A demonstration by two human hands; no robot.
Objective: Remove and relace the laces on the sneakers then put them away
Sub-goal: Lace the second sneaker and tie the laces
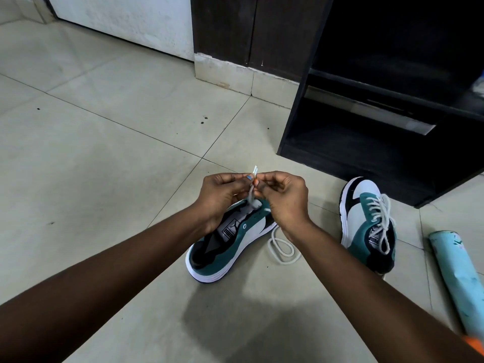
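While both lace (pixel 252 191) tips were pinched by left hand (pixel 222 191) and right hand (pixel 284 197), unlaced sneaker (pixel 230 239) was noted directly beneath, toe pointing away.

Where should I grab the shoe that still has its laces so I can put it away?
Grip the laced shoe at its heel collar, from above on your side. The heel points toward you, the opening faces up, and a thumb fits inside.

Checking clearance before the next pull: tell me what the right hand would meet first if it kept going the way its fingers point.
The right hand points left; its fingertips already nearly touch the left hand, both pinching the white lace.
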